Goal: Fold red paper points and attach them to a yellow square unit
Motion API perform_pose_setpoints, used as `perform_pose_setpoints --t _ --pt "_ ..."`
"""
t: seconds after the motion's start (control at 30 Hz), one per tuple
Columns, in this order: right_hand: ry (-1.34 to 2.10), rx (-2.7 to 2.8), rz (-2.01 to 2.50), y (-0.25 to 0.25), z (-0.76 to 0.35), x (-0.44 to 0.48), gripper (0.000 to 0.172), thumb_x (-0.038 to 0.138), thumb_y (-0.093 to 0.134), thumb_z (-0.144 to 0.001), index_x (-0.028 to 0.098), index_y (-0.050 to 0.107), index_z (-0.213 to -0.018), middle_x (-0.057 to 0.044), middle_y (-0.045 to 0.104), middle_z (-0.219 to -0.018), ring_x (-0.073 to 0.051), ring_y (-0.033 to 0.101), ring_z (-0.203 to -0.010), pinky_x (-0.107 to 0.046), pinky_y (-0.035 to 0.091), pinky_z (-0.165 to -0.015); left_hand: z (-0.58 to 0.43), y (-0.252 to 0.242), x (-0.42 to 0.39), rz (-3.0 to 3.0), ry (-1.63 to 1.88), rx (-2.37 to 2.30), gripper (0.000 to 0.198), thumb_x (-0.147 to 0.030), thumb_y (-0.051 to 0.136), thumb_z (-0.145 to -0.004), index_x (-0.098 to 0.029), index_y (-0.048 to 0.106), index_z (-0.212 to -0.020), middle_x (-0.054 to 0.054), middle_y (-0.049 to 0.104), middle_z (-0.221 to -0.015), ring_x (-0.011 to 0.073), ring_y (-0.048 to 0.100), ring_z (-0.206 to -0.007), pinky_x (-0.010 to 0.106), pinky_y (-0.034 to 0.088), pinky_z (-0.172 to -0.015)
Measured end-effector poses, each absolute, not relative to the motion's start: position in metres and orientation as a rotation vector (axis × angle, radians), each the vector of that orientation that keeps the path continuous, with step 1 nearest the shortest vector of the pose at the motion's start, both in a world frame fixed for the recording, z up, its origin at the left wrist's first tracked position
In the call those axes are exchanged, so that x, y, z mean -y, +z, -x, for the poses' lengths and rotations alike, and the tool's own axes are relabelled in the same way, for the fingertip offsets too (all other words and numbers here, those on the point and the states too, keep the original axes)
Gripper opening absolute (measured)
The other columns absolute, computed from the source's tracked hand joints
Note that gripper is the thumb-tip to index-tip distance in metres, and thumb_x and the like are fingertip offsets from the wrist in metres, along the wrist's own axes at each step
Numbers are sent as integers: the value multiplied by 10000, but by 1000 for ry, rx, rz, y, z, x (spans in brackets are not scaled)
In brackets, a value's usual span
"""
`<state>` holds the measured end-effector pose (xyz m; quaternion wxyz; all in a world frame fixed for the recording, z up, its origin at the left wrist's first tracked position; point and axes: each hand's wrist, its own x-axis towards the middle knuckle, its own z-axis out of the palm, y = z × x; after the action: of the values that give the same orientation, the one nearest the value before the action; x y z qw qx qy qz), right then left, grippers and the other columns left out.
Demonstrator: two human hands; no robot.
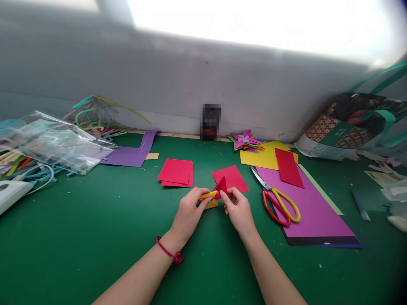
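My left hand (190, 212) pinches a folded yellow paper piece (210, 198) over the green table. My right hand (238, 207) pinches a small folded red paper piece (221, 185), whose tip meets the yellow one. A red bracelet (168, 250) circles my left wrist. Behind the hands lie a loose red square (233, 177) and a small stack of red squares (176, 172).
Red-and-yellow scissors (280, 202) lie on a purple sheet (310, 207) at the right, beside a yellow sheet (260, 157) and a red strip (288, 167). A folded paper pinwheel (245, 140) sits near the wall. Plastic bags (51, 142) with straws lie left, a patterned bag (349, 123) right.
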<state>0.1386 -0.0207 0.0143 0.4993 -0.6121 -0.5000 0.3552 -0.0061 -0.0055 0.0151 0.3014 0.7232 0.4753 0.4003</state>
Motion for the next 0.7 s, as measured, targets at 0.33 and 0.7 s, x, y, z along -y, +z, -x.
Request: perform_pose_setpoints --t 0.33,0.7 --pt "836 1161 1518 7 -127 26 263 425 502 -770 192 476 -652 30 499 -542 -109 444 -457 -216 357 -441 6 8 -1 -1485 1041 -1150 182 -343 574 -715 -168 535 -744 0 605 -721 136 574 -666 223 458 -582" --pt "722 1265 1515 21 -126 28 251 404 469 -787 190 495 -658 6 551 -627 -125 484 -534 -220 374 -493 6 14 0 -1623 1063 -1199 123 -301 491 -787 -189 541 -789 0 604 -784 133 562 -711 227 447 -627"
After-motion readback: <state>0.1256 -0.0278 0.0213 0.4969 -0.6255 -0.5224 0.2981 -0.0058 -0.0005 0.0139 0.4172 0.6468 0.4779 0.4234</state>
